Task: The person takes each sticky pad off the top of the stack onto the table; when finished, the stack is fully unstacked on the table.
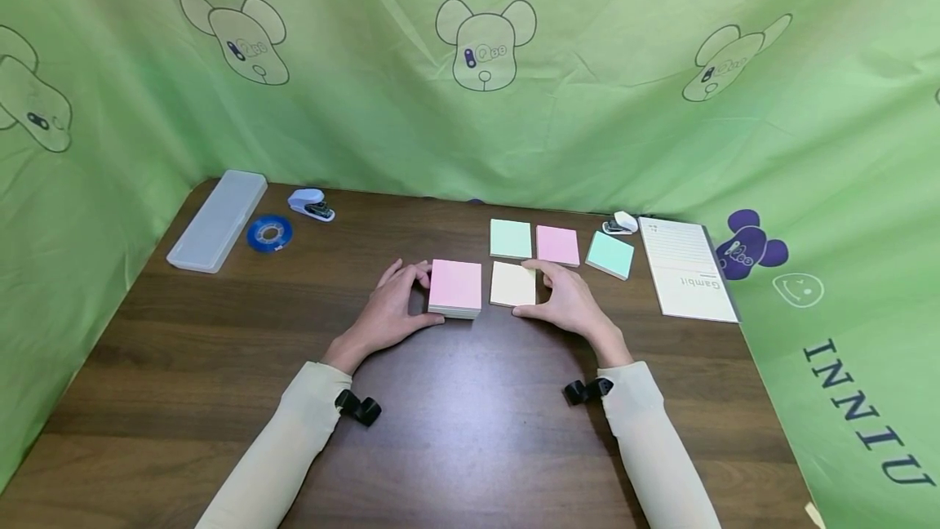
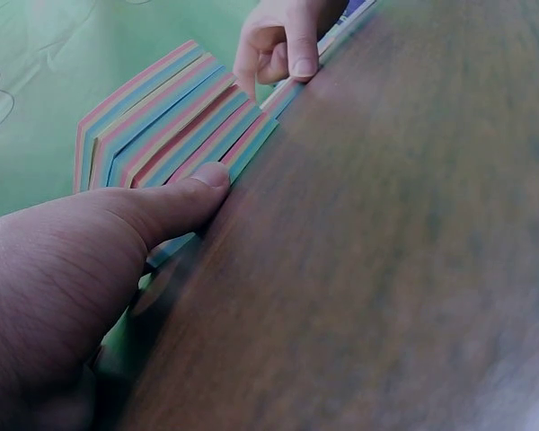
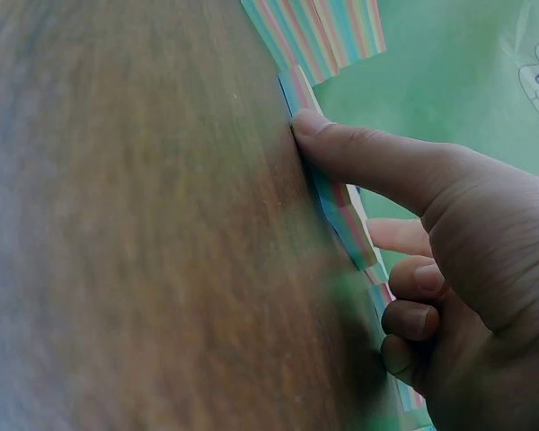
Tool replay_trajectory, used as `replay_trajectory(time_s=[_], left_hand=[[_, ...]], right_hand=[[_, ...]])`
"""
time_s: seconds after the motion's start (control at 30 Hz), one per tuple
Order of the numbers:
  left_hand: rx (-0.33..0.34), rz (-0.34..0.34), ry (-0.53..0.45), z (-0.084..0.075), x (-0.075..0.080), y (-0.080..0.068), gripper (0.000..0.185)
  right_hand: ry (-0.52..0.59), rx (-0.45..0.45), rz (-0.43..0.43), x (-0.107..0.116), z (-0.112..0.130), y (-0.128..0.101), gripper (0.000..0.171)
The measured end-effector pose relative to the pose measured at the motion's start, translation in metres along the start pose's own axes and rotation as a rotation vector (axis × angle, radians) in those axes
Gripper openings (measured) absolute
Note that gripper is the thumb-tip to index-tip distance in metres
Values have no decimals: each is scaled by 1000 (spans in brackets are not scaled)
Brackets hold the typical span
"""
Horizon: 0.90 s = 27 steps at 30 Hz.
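A thick stack of sticky notes (image 1: pixel 455 282), pink on top, stands on the table in front of me. My left hand (image 1: pixel 383 315) grips it from the left, the thumb against its near edge; in the left wrist view, striped layers of the stack (image 2: pixel 175 121) show above the thumb. Just right of it lies a pale yellow sticky note pad (image 1: pixel 512 284). My right hand (image 1: pixel 571 302) pinches this pad between a thumb at the near edge and a forefinger at the far edge. The other right fingers are curled in the right wrist view.
Behind lie a mint pad (image 1: pixel 510 238), a pink pad (image 1: pixel 557 245) and a teal pad (image 1: pixel 609 254). A white stapler (image 1: pixel 621 224) and notebook (image 1: pixel 686 268) sit right. Leftward are a pencil case (image 1: pixel 218 220), blue tape roll (image 1: pixel 257 237) and blue stapler (image 1: pixel 310 203).
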<state>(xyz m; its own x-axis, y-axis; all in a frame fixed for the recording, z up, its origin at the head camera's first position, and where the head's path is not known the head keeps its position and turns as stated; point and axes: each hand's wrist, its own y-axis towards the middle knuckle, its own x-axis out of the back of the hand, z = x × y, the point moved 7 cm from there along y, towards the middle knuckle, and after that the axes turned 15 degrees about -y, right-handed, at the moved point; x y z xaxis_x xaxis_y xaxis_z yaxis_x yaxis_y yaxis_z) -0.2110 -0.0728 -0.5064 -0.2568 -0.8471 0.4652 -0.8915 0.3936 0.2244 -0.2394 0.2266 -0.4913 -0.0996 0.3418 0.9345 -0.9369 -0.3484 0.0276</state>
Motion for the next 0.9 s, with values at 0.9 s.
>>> replay_trajectory(time_s=[0.9], left_hand=[[-1, -4, 12, 1, -3, -1, 61]], right_hand=[[-16, 41, -18, -6, -6, -1, 87]])
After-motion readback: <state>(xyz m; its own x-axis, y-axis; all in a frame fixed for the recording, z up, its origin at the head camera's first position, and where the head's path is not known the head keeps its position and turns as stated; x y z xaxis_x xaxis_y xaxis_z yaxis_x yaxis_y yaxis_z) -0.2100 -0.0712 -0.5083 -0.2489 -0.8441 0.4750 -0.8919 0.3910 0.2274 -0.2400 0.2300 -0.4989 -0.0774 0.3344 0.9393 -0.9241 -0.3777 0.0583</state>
